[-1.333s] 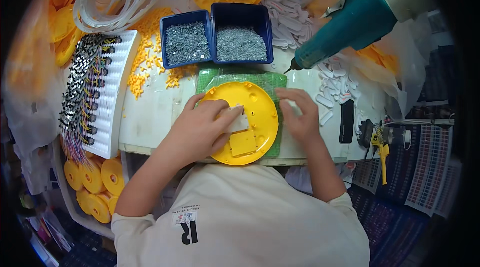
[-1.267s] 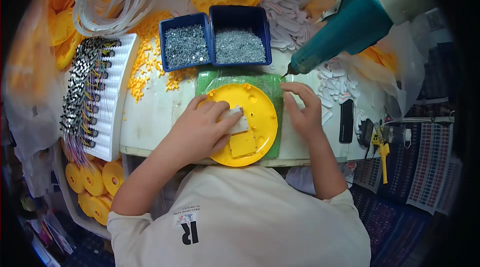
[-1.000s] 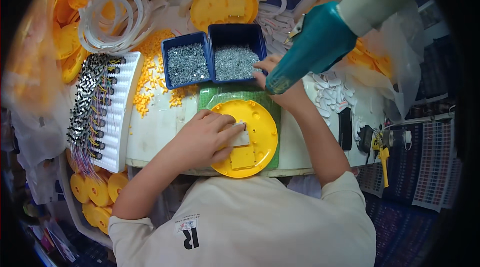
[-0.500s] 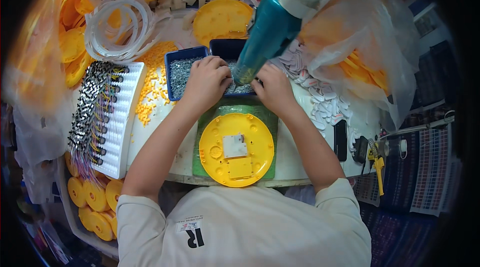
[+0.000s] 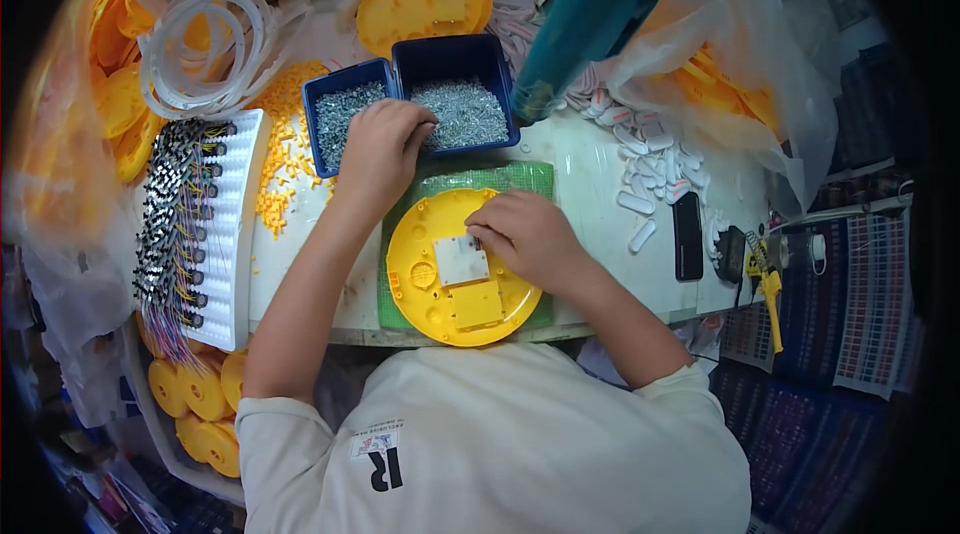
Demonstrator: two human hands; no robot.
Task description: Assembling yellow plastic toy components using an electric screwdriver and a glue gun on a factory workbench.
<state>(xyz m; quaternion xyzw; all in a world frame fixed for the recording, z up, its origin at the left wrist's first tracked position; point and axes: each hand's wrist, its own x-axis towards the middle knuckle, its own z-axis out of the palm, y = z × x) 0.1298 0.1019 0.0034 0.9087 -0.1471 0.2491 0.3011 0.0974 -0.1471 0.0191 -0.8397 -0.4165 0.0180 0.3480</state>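
A round yellow plastic housing lies with its inside up on a green mat. Mounted in it are a white block and a yellow rectangular cover. My right hand rests over the housing's right side, fingertips pinched beside the white block's upper right corner; whatever they hold is too small to make out. My left hand is over the two blue bins of small silvery screws, the left bin and the right bin. Its fingers are closed, their contents hidden.
A teal electric screwdriver hangs above the right bin. A white tray of wired parts and loose yellow pieces lie left. White oval pieces, a black phone and a yellow glue gun are right. Another yellow housing lies behind.
My right hand has come back from the screw bins to the white block in the housing. My left hand remains by the bins, shifted slightly left. The hanging screwdriver appears farther right.
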